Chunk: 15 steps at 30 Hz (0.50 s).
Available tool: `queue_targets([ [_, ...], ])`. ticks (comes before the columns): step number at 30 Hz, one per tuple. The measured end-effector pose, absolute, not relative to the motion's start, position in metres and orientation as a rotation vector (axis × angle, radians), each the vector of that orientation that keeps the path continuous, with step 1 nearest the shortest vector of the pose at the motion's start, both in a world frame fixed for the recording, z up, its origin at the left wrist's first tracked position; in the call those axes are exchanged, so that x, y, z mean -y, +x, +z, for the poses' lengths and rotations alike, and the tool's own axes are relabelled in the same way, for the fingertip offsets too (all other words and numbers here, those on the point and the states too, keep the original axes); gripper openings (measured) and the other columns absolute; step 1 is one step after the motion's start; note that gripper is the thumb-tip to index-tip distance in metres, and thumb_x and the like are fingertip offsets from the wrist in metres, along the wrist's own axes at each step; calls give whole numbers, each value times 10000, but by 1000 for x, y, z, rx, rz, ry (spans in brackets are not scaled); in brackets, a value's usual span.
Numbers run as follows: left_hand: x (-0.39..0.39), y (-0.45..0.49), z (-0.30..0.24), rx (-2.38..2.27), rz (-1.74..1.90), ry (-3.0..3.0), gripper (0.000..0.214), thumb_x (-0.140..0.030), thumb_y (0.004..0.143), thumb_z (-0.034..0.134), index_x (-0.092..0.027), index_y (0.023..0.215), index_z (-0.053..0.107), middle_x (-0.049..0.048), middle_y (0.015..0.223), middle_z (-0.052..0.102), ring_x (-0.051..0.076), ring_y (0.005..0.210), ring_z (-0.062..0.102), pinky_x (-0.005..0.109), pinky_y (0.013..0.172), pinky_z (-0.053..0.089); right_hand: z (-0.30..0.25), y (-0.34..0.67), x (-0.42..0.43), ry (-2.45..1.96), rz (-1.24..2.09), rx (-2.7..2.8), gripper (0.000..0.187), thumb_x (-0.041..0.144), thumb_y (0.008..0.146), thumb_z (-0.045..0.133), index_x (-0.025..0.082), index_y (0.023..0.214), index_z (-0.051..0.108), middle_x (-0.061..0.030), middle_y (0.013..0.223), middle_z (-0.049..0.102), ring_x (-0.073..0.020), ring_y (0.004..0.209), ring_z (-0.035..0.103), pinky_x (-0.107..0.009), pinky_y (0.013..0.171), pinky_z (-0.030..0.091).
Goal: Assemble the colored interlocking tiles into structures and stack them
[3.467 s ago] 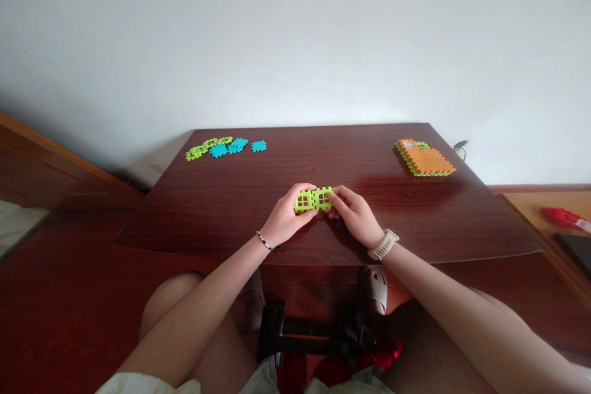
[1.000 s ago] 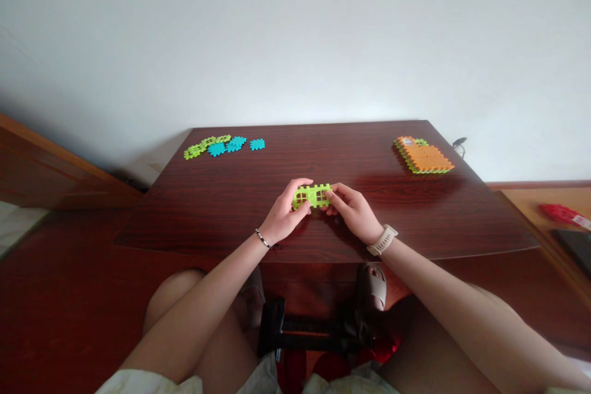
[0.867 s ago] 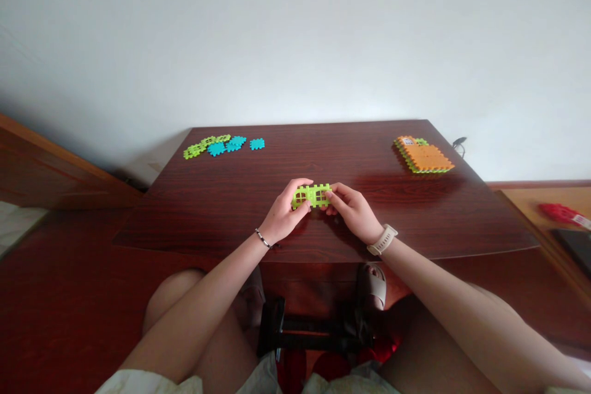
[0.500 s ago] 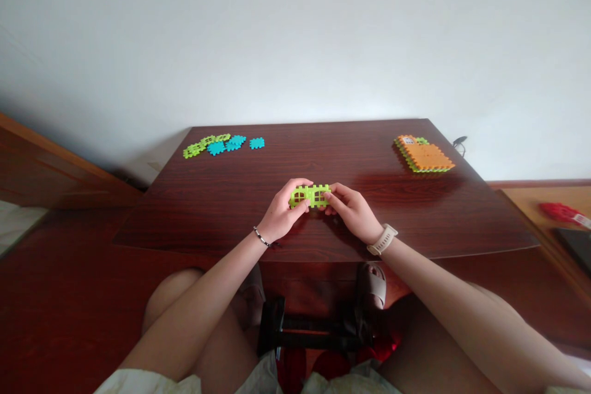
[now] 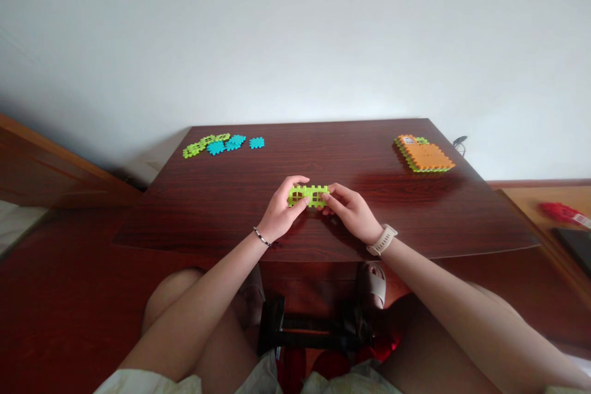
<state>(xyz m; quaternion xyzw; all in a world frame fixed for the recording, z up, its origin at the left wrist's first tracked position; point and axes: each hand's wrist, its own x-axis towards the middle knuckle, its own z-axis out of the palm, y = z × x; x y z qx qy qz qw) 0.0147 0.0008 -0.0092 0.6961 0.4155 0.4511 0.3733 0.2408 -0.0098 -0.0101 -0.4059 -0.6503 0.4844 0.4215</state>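
Two joined lime-green window-like plastic tiles (image 5: 308, 195) are held just above the dark wooden table (image 5: 240, 203), near its front edge. My left hand (image 5: 281, 215) pinches the left end of the green piece with fingers curled round it. My right hand (image 5: 351, 212), a pale watch on its wrist, pinches the right end. The piece lies nearly flat, its long side running left to right.
Loose green and teal interlocking tiles (image 5: 221, 144) lie at the table's far left. A stack of orange and green tiles (image 5: 423, 155) sits at the far right. A red object (image 5: 563, 214) rests on a lower surface to the right. A white wall stands behind the table.
The green piece has tipped from facing me to lying flatter and has shifted slightly left and away. Both hands kept their grip on its ends.
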Motion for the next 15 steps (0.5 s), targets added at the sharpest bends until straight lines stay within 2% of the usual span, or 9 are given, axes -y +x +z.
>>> queue_targets([
  [6, 0, 13, -7, -1063, 1165, 1750, 285, -277, 942, 735, -215, 1206, 649, 80, 1244, 709, 238, 1108, 691, 360, 987, 548, -8, 240, 11, -992, 1232, 1642, 358, 585, 1050, 652, 232, 1000, 683, -27, 871, 757, -193, 759, 698, -320, 743, 560],
  [11, -1, 17, -12, -1069, 1263, 1643, 458, -291, 897, 802, -229, 1310, 615, 90, 1272, 697, 209, 1044, 704, 325, 913, 580, -9, 240, 11, -1019, 1137, 1633, 331, 560, 1068, 632, 237, 1023, 689, -18, 848, 743, -195, 766, 687, -319, 732, 549],
  [13, -3, 19, -14, -1054, 1281, 1571, 504, -311, 877, 829, -229, 1324, 613, 77, 1200, 719, 194, 970, 717, 311, 865, 592, -10, 240, 10, -1024, 1078, 1621, 311, 540, 1072, 632, 237, 1056, 699, -27, 900, 748, -202, 809, 693, -325, 752, 552],
  [15, -4, 19, -14, -1056, 1268, 1551, 397, -335, 875, 835, -212, 1211, 664, 55, 1085, 741, 186, 907, 721, 299, 825, 588, -10, 239, 10, -1019, 1035, 1615, 292, 522, 1068, 643, 239, 1105, 709, -40, 977, 757, -214, 867, 706, -336, 784, 562],
])
